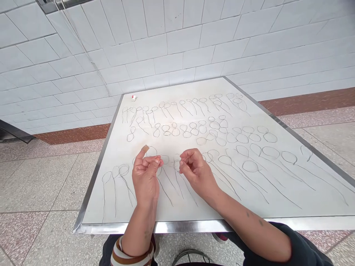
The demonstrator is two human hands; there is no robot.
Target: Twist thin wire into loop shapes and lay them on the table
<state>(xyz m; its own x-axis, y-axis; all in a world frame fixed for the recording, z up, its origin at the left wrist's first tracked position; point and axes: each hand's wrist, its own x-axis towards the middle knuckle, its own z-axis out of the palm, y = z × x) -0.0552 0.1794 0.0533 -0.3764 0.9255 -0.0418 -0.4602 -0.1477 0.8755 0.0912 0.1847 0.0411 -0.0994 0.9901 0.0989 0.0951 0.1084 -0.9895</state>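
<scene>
My left hand (145, 181) is raised above the near part of the table, thumb and fingertips pinched together and the index finger sticking up. A thin wire (174, 161) runs faintly between the two hands. My right hand (198, 173) is closed, its thumb and fingers pinching near the other end of it. Where the held wire ends is hard to see against the wires behind. Under and around both hands lie several looped wires with long tails (281, 194).
Figure-eight wires (270, 141) lie across the middle of the white table (172, 88), with more tailed loops (203, 102) behind. A small red-and-white object (134, 98) sits at the far left corner. Metal trim (191, 226) edges the table; a tiled wall (183, 44) stands behind.
</scene>
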